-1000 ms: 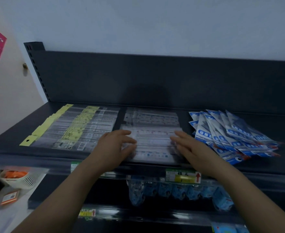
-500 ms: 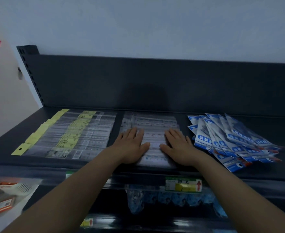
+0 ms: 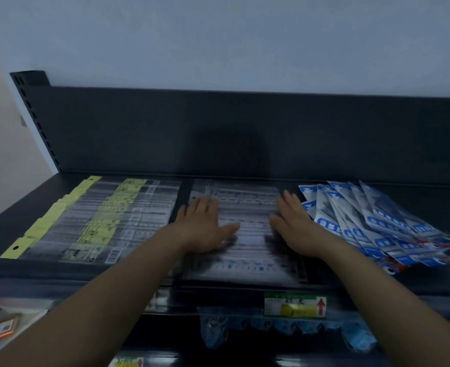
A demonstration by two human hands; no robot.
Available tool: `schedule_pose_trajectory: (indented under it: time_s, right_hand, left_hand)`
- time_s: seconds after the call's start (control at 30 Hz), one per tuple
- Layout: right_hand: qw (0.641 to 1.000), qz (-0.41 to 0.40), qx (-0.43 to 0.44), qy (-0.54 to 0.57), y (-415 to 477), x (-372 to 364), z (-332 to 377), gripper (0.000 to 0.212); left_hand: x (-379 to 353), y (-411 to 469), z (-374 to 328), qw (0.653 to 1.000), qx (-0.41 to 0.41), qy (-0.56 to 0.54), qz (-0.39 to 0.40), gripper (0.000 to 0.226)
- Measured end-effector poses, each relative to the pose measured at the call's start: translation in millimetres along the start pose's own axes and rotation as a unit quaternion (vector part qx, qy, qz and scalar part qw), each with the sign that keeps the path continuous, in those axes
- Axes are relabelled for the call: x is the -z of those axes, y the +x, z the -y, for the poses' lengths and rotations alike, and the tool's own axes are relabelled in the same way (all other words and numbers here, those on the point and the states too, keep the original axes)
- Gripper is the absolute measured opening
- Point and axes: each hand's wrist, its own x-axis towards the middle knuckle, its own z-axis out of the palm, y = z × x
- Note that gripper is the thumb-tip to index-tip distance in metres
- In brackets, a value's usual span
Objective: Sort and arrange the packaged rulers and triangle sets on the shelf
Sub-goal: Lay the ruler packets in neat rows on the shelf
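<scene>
Clear ruler packs (image 3: 245, 234), L hand (image 3: 205, 229) flat on, R hand (image 3: 295, 229) flat on

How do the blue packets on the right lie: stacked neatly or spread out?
Spread out. The blue packets fan across the shelf, overlapping one another at differing angles.

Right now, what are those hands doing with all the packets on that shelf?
A person is tidying a dark shelf. The left hand and right hand both lie flat, fingers straight, on the middle pile of clear ruler packets, one hand near each side. On the left, the yellow-tagged packets lie in a neat row. On the right, the blue packets are fanned out loosely and look not yet straightened.
</scene>
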Motion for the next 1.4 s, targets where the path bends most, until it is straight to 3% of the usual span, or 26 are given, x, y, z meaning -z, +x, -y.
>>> schedule_pose_trajectory:
  time_s: [0.1,0.2,0.3,0.43,0.63,0.77,0.93,1.07,1.2,1.3,1.4]
  right_hand:
    - [0.999,-0.01,-0.009,-0.044,20,-4,9,0.062]
    - [0.998,0.006,-0.008,-0.067,28,-13,5,0.058]
    - [0.999,0.03,0.003,-0.035,26,-8,2,0.045]
    - [0.998,-0.06,-0.032,-0.005,45,3,10,0.057]
    - [0.998,-0.016,-0.057,-0.018,75,-8,5,0.057]
    - [0.993,-0.07,-0.054,0.074,58,3,10,0.052]
    - [0.994,-0.035,-0.074,0.07,18,2,6,0.043]
    - [0.997,0.0,-0.031,0.069,-5,-14,17,0.05]
    - [0.997,-0.013,-0.031,0.071,-14,-11,14,0.064]
    - [1.0,-0.017,-0.017,0.02,-29,-11,6,0.066]
    - [0.998,0.015,0.033,-0.048,-38,-18,5,0.063]
  left_hand:
    - [9,19,-2,1.0,-0.002,0.003,-0.031,0.082]
    - [-1,31,3,1.0,-0.006,0.012,0.0,0.077]
    - [-3,33,10,1.0,-0.014,-0.013,0.019,0.076]
    - [17,50,10,0.999,-0.002,-0.015,-0.05,0.071]
    - [6,68,10,1.0,0.013,-0.012,0.021,0.075]
    - [7,59,15,0.998,-0.001,-0.06,-0.011,0.072]
    - [1,20,21,0.997,-0.061,-0.023,-0.031,0.071]
    - [-21,5,15,0.999,-0.048,-0.003,0.011,0.073]
    - [-20,-2,11,0.999,-0.039,0.016,-0.034,0.072]
    - [-17,-22,10,0.996,-0.044,0.027,-0.078,0.073]
    - [-24,-40,7,0.998,-0.048,0.027,-0.029,0.076]
